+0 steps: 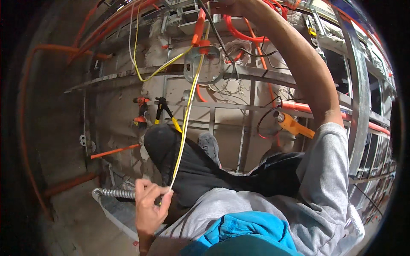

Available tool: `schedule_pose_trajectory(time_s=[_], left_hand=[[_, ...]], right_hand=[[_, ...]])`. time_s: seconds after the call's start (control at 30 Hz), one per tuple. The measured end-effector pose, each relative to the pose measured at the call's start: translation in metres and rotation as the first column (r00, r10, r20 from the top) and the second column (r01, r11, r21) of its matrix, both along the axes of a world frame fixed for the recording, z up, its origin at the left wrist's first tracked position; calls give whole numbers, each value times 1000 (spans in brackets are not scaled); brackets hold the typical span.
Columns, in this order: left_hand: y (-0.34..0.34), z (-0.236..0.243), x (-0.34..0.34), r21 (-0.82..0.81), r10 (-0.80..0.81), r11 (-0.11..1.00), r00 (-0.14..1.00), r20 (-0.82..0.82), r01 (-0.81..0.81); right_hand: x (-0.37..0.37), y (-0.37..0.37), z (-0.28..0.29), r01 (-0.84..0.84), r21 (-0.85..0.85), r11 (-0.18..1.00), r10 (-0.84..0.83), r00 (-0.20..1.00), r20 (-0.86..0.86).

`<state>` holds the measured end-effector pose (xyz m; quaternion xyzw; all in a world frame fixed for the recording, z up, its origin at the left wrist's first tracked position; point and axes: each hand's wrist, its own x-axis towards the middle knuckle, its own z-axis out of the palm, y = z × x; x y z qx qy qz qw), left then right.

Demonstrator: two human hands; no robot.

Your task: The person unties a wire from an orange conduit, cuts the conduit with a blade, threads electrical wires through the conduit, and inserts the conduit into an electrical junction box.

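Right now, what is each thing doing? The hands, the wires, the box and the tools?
left hand: pinching the wires at their lower end
right hand: raised to the top edge, mostly out of view
wires: yellow and white, pulled taut from the box down to the left hand
box: round metal, open, mounted on the frame
drill: resting on the frame, untouched
pliers: resting on the frame, untouched

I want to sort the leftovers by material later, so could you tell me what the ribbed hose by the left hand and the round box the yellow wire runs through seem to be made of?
The ribbed hose looks like flexible metal conduit: silvery-grey, with tight spiral ridges that catch the light. The round box seems to be galvanised steel: dull grey, thin-walled. The yellow wire has a smooth, plastic-looking jacket.
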<state>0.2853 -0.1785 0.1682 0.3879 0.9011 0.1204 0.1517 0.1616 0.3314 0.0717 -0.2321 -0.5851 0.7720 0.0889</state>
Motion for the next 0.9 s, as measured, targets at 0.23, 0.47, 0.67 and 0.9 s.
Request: schedule_pose_trajectory(time_s=[0.23,0.47,0.67,0.9], left_hand=[[-32,-14,30,-43,61,997,998,7,-61],[-36,-29,43,-69,125,989,989,-79,-130],[-24,-11,25,-247,156,954,985,-78,-171],[72,-10,-45,-173,-32,980,931,363,101]], right_hand=[[-31,47,-18,-233,166,958,233,972,20],[-16,16,-6,-220,232,947,252,960,-119],[17,28,-14,-140,53,989,150,939,-311],[32,29,-54,-271,128,954,299,855,-424]])
